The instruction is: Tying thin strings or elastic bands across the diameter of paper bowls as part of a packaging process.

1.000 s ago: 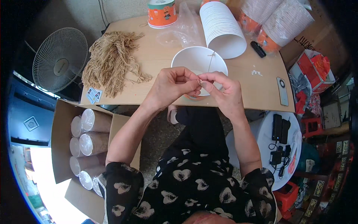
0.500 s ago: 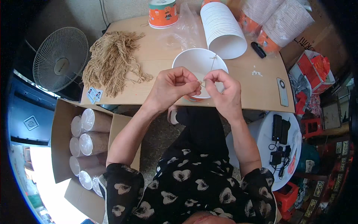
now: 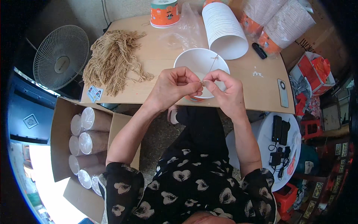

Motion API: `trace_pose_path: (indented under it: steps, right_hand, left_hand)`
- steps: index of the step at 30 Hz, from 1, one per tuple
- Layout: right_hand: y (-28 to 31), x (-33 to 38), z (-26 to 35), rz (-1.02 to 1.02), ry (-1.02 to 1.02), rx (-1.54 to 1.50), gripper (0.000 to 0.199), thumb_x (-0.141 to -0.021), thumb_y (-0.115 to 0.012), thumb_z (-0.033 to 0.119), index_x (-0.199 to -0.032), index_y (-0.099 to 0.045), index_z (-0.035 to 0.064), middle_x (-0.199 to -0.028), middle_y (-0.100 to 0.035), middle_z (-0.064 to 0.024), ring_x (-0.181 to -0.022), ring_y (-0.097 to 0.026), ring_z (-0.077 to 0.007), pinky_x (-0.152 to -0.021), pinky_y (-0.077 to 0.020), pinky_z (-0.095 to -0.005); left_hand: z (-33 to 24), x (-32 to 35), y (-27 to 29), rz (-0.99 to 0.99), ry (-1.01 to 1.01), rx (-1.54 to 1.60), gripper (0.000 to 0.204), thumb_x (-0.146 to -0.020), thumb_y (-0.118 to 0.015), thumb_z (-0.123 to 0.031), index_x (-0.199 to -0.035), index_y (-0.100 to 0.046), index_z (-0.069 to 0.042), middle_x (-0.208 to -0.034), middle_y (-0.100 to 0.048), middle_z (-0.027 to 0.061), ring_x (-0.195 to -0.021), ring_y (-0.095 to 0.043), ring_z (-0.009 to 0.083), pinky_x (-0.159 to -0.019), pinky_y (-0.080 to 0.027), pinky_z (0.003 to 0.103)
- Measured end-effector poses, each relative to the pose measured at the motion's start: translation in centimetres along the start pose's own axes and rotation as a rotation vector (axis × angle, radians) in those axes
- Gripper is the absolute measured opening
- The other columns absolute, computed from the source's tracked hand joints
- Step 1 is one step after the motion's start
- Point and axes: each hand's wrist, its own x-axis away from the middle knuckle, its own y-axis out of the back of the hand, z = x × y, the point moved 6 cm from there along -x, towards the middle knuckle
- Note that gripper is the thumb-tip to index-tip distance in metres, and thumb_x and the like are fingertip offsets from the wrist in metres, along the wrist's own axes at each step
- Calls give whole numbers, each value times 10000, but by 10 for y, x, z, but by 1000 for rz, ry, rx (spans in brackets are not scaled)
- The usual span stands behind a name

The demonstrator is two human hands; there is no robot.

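Note:
Both hands meet over the near rim of a white paper tub [image 3: 186, 59], whose mouth faces up. My left hand [image 3: 173, 87] is closed in a pinch, thumb against forefinger, on a short tan piece of twine. Opposite it, my right hand [image 3: 226, 87] pinches the same twine, and the fingertips nearly touch. Most of the twine between them is hidden by the fingers. A thin strand of twine [image 3: 213, 65] with a small knot lies across the tub's far inner wall. A large loose bundle of tan twine [image 3: 113, 59] lies to the left on the table.
Behind the tub lies a nested stack of white tubs [image 3: 225, 31], beside a clear plastic bag [image 3: 186, 28] and an orange printed tub [image 3: 164, 15]. A phone [image 3: 282, 92] is near the right edge. A carton [image 3: 59, 149] of wrapped cups stands lower left, and a fan [image 3: 61, 59] far left.
My fingertips have drawn closer together, so less twine shows between them. The right hand has turned slightly; the tub has barely shifted in view.

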Motion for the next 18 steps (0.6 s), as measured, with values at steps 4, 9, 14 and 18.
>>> trace_pose_path:
  steps: [4, 9, 14, 18]
  right_hand:
    - [3, 0, -9, -30, -65, -61, 112, -940, -682, 86, -951, -674, -25, -876, -696, -33, -866, -629, -115, -830, -506, -294]
    - [10, -1, -12, -54, -67, -21, 156, -963, -670, 136, -982, -689, -18, -890, -706, -32, -881, -630, -116, -849, -489, -295]
    - [6, -6, -5, 25, -37, -50, 208, -964, -690, 173, -1048, -712, -16, -910, -720, -49, -874, -629, -103, -835, -489, -290]
    - [0, -5, -12, 71, -61, -60, 195, -958, -697, 163, -1030, -709, -18, -905, -718, -53, -876, -634, -103, -824, -497, -286]
  left_hand:
    - [1, 2, 1, 10, -13, 30, 107, -966, -678, -64, -1011, -650, 28, -937, -720, 99, -867, -722, 164, -800, -591, 275]
    - [0, 1, 3, 5, -13, 44, 133, -984, -663, -92, -1037, -653, 29, -934, -718, 98, -891, -717, 167, -823, -586, 279]
    - [-2, 1, 0, 14, -6, 36, 129, -979, -667, -88, -1036, -647, 27, -938, -719, 97, -891, -719, 166, -822, -586, 278]
    - [0, 1, 1, 29, -18, 36, 125, -974, -674, -82, -1033, -644, 24, -941, -720, 94, -894, -720, 164, -822, -585, 273]
